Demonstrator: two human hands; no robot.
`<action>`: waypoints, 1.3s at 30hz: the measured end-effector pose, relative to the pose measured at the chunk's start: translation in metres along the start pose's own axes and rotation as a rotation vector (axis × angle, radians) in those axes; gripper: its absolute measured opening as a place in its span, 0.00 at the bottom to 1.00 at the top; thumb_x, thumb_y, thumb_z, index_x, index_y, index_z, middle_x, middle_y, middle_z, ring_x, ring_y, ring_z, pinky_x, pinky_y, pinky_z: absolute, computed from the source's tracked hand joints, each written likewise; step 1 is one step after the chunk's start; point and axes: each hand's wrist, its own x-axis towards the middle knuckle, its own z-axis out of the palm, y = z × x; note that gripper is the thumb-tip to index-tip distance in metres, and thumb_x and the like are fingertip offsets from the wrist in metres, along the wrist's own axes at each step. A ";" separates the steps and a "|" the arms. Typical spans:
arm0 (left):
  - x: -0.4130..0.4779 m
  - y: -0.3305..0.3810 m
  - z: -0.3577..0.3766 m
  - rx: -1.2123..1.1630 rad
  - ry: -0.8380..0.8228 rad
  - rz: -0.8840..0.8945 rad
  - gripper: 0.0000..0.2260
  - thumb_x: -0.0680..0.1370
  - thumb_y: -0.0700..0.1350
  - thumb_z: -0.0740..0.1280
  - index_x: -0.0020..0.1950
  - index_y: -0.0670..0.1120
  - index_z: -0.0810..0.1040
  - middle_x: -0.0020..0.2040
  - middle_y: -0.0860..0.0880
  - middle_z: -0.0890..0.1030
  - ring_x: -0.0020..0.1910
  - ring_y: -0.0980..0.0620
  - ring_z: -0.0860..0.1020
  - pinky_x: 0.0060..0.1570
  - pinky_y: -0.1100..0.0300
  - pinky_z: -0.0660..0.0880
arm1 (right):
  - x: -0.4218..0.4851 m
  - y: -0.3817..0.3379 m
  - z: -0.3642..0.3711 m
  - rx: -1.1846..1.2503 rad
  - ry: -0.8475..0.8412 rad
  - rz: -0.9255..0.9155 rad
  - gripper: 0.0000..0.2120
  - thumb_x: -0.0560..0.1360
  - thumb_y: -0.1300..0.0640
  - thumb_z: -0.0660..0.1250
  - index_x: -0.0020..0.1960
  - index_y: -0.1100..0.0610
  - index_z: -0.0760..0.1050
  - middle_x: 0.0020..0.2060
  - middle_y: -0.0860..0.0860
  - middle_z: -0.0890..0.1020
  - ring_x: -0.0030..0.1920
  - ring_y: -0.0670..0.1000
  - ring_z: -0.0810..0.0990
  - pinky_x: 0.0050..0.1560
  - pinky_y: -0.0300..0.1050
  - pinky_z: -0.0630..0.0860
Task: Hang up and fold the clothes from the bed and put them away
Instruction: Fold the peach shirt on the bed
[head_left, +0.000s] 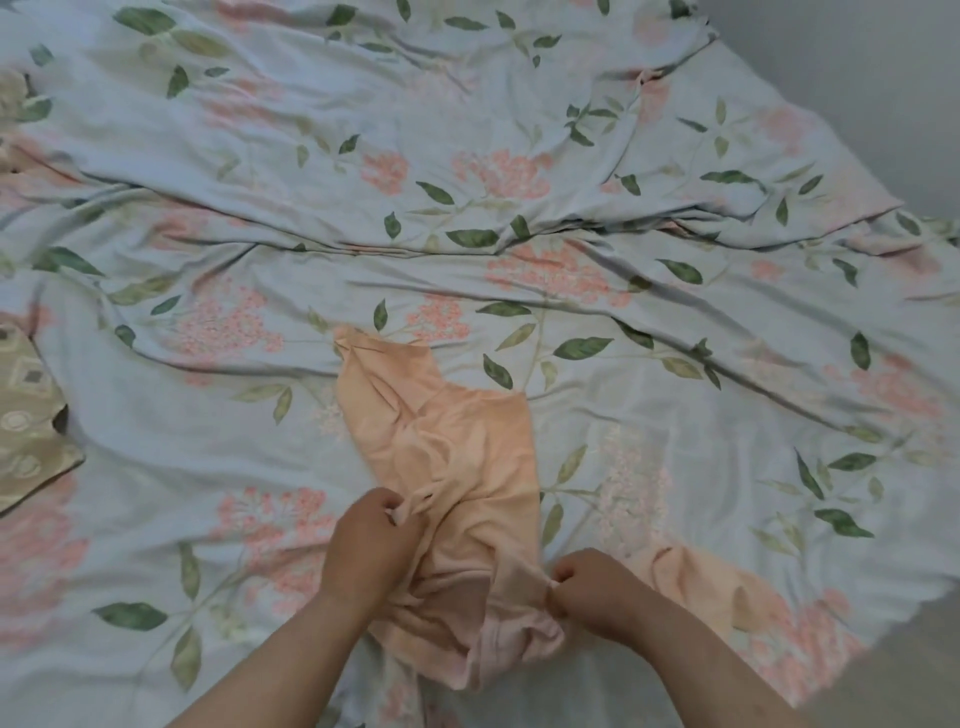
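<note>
A peach-coloured garment (447, 447) lies crumpled on the bed, stretching from the middle of the view down toward me. My left hand (371, 545) pinches a fold of it at its left edge. My right hand (592, 592) grips the fabric at its lower right side. More peach cloth (696, 582) spreads out to the right behind my right hand. The near end of the garment bunches between my forearms.
The bed is covered by a wrinkled pale blue sheet (467, 156) printed with pink flowers and green leaves. A beige patterned cloth (26, 426) lies at the left edge. The bed's right edge meets grey floor (883, 691) at the lower right.
</note>
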 end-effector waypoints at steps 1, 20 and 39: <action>-0.002 0.006 0.006 -0.023 0.012 0.024 0.08 0.74 0.50 0.71 0.44 0.53 0.72 0.39 0.56 0.77 0.42 0.50 0.78 0.38 0.60 0.72 | 0.000 -0.002 -0.005 0.011 0.045 -0.001 0.12 0.70 0.59 0.64 0.29 0.53 0.66 0.27 0.49 0.70 0.31 0.48 0.68 0.31 0.44 0.61; 0.060 0.046 0.005 0.389 0.029 0.473 0.27 0.75 0.49 0.69 0.72 0.43 0.69 0.71 0.42 0.70 0.68 0.40 0.69 0.66 0.47 0.67 | 0.000 0.038 -0.053 0.535 0.398 0.255 0.11 0.80 0.56 0.58 0.56 0.56 0.77 0.49 0.54 0.81 0.49 0.55 0.80 0.48 0.47 0.74; 0.111 0.132 -0.033 -0.549 -0.128 0.006 0.07 0.82 0.40 0.62 0.58 0.41 0.76 0.53 0.41 0.77 0.51 0.44 0.75 0.49 0.49 0.73 | -0.018 0.081 -0.115 1.266 0.594 0.204 0.09 0.82 0.51 0.65 0.52 0.56 0.80 0.44 0.56 0.87 0.45 0.57 0.85 0.44 0.50 0.80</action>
